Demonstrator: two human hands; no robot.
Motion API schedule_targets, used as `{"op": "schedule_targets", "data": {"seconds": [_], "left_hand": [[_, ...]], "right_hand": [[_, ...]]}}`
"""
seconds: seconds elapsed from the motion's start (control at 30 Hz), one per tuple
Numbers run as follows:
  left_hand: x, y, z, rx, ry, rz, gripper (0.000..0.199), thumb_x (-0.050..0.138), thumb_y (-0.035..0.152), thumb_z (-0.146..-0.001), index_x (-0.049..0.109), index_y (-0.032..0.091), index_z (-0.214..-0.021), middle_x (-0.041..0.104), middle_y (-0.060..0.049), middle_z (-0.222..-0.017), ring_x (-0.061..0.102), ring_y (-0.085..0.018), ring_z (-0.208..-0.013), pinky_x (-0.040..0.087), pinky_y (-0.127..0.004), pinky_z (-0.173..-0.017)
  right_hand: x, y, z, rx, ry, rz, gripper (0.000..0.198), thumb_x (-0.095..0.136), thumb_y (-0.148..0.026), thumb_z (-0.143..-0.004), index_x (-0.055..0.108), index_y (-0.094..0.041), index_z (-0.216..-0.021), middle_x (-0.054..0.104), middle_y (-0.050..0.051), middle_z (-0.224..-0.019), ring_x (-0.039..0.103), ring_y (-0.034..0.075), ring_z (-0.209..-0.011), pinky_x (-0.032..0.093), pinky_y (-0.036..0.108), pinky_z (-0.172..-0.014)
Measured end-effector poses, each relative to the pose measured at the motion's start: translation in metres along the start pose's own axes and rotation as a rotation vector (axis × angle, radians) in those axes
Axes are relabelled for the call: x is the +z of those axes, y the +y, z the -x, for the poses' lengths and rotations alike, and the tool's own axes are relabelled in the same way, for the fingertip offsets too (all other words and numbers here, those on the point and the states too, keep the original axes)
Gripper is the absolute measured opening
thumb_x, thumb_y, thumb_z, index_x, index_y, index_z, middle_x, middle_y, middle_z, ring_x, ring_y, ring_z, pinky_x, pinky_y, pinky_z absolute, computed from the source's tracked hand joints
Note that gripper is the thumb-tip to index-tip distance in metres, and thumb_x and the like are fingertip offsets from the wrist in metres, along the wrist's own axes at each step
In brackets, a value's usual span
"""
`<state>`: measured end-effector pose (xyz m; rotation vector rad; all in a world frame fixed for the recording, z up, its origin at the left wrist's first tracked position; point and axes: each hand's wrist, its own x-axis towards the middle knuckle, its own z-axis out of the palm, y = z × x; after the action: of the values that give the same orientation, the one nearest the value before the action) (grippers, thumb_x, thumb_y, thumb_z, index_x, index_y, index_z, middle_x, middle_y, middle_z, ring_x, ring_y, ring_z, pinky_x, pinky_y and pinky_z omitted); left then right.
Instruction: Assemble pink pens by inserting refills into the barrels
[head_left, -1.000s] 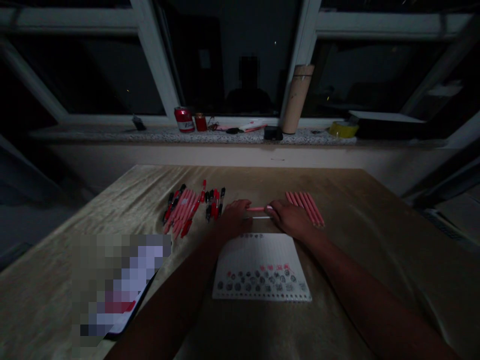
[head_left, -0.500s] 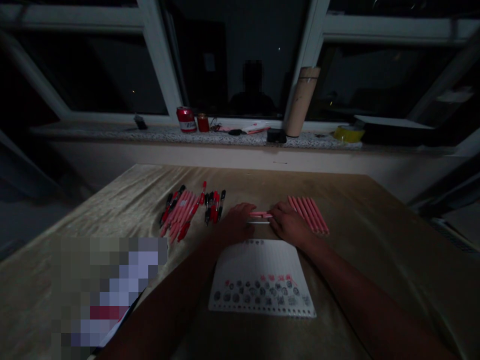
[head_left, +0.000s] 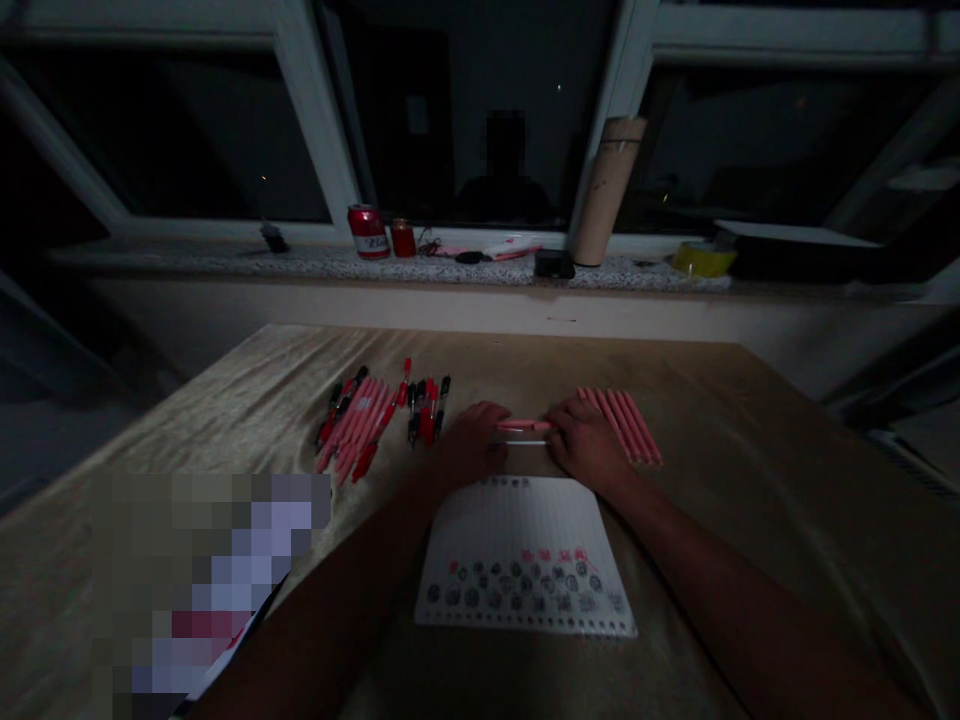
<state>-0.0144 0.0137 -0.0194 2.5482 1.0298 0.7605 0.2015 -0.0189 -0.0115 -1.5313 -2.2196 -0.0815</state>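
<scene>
A pink pen (head_left: 517, 426) lies crosswise between my two hands, with a joint or break showing toward its right side. My left hand (head_left: 471, 440) has its fingers curled around the left end of it. At the right end, the fingers of my right hand (head_left: 586, 440) are bent and closed on it. A thin white stick (head_left: 523, 443) runs parallel just below, its ends hidden by the hands. Nearer to me is a lined notebook sheet (head_left: 517, 520) with dark round marks and red writing. Beside my right hand, several pink pens (head_left: 621, 425) lie in a neat slanted row.
Left of my hands is a pile of pink pens (head_left: 358, 425) mixed with red and black ones. A smaller group of red and black pens (head_left: 427, 410) lies next to it. On the windowsill stand a red can (head_left: 368, 232), a tall cylinder (head_left: 609, 190) and yellow tape (head_left: 703, 260).
My hands have drawn slightly apart, and more of the pink pen shows between them. The view has shifted a little; the other pens and the sheet stay in place.
</scene>
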Motion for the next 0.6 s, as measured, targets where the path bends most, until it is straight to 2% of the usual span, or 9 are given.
{"op": "schedule_targets", "data": {"seconds": [0.2,0.37,0.5,0.6], "left_hand": [[0.0026,-0.0025,0.0009,-0.027,0.039,0.018,0.038,0.051,0.016,-0.070,0.048,0.016,-0.107,0.053,-0.008,-0.106,0.050,-0.022,-0.101,0.042,-0.039,-0.091],[0.0023,-0.0029,0.0007,-0.026,0.041,0.039,0.039,0.052,0.016,-0.069,0.049,0.016,-0.108,0.053,-0.008,-0.107,0.050,-0.022,-0.101,0.042,-0.039,-0.091],[-0.0015,-0.0015,0.0004,-0.083,0.069,0.154,0.036,0.051,0.019,-0.071,0.050,0.015,-0.107,0.055,-0.009,-0.106,0.052,-0.023,-0.101,0.043,-0.039,-0.091],[-0.0011,-0.0070,-0.0015,-0.210,0.150,0.347,0.030,0.045,0.020,-0.076,0.051,0.015,-0.105,0.059,-0.009,-0.105,0.056,-0.021,-0.099,0.044,-0.037,-0.089]], "right_hand": [[0.0065,0.0048,0.0013,0.059,0.009,-0.083,0.025,0.047,-0.014,-0.078,0.065,-0.016,-0.095,0.060,0.009,-0.091,0.052,0.022,-0.093,0.041,0.033,-0.086],[0.0067,0.0057,0.0015,0.037,0.059,-0.176,0.028,0.048,-0.013,-0.076,0.064,-0.014,-0.099,0.061,0.010,-0.094,0.054,0.023,-0.094,0.041,0.036,-0.088],[0.0042,-0.0005,0.0030,0.046,0.209,-0.331,0.036,0.042,-0.014,-0.080,0.057,-0.013,-0.113,0.060,0.012,-0.107,0.051,0.024,-0.104,0.039,0.039,-0.093],[0.0069,-0.0020,0.0032,0.176,0.374,-0.577,0.038,0.036,-0.022,-0.086,0.052,-0.016,-0.120,0.058,0.010,-0.113,0.051,0.022,-0.108,0.038,0.040,-0.095]]}}
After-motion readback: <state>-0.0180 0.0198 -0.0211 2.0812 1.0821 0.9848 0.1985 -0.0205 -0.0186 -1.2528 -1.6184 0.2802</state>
